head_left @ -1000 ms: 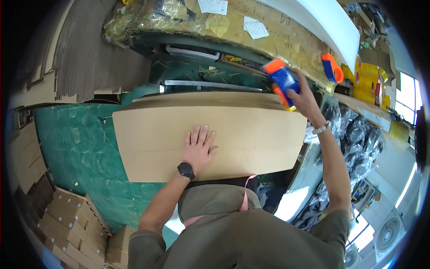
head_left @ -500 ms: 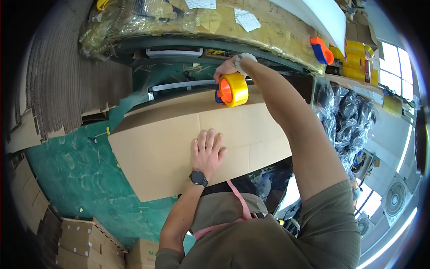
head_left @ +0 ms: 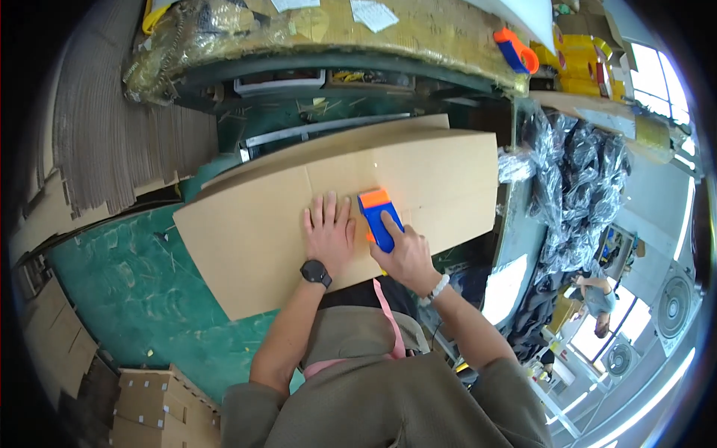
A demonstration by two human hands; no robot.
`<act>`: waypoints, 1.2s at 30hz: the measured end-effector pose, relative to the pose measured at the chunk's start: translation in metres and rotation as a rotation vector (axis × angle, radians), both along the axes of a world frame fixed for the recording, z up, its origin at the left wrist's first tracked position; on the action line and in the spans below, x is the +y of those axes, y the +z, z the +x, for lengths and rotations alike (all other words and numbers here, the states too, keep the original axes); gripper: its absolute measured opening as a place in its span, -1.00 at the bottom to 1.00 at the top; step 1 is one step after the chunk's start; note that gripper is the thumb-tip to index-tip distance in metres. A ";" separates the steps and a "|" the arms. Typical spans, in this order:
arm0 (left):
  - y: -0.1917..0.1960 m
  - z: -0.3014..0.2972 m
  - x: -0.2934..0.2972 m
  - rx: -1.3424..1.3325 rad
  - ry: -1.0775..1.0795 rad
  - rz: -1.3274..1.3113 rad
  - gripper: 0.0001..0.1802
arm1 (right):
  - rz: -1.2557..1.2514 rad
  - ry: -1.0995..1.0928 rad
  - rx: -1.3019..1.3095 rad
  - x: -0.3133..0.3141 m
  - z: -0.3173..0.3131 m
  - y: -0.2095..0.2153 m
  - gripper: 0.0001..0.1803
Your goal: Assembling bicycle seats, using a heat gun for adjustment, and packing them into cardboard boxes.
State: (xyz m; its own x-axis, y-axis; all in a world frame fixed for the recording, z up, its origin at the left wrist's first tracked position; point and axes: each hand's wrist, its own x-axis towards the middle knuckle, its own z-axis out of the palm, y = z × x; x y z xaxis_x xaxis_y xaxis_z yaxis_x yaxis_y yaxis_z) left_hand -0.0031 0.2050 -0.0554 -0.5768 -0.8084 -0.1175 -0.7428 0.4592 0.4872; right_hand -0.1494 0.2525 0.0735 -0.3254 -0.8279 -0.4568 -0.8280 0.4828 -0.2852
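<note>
A large brown cardboard box lies in front of me, one broad side facing up. My left hand presses flat on that side, fingers stretched out and slightly apart. To its right, my right hand is wrapped around a blue and orange tape dispenser, whose orange end rests on or just over the cardboard. The tape roll is mostly hidden beneath the dispenser and my hand. Beyond the upper face, the box's far flap sticks out.
A wrapped workbench spans the far side, carrying a second tape dispenser and yellow tape rolls. Flat cardboard sheets are stacked at left. Plastic-wrapped dark goods are at right. Another person is in the right background.
My right hand has brought the tape dispenser from the box's far edge back toward me, across the upper face to the near side. My left hand stays flat on the cardboard.
</note>
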 end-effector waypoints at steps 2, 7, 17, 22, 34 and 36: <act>-0.002 0.004 0.001 -0.021 -0.005 -0.016 -0.45 | 0.056 -0.036 -0.044 0.040 0.013 0.007 -0.28; -0.004 0.010 0.005 -0.062 -0.001 -0.102 -0.43 | 0.197 -0.032 -0.124 0.178 0.047 0.017 -0.36; 0.008 0.008 0.006 0.006 -0.002 -0.277 -0.43 | 0.127 -0.239 -0.217 0.158 0.048 -0.136 -0.46; 0.064 0.072 0.025 0.226 0.210 -0.097 -0.53 | 0.019 -0.041 -0.389 0.192 0.046 -0.044 -0.39; 0.065 0.215 0.082 1.533 0.650 1.316 -0.61 | -0.298 1.032 -0.305 0.021 0.135 0.072 -0.13; 0.070 0.234 0.072 1.488 0.717 1.197 -0.66 | -0.253 1.087 -0.267 0.005 0.148 0.065 -0.13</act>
State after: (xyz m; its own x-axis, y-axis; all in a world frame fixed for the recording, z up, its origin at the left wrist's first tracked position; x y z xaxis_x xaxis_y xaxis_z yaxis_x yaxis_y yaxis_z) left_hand 0.2304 0.2767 0.0147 -0.3882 -0.7810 -0.4893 0.5686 -0.6208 0.5398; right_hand -0.0013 0.2575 0.1385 0.7001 -0.6899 -0.1840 -0.6705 -0.5467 -0.5016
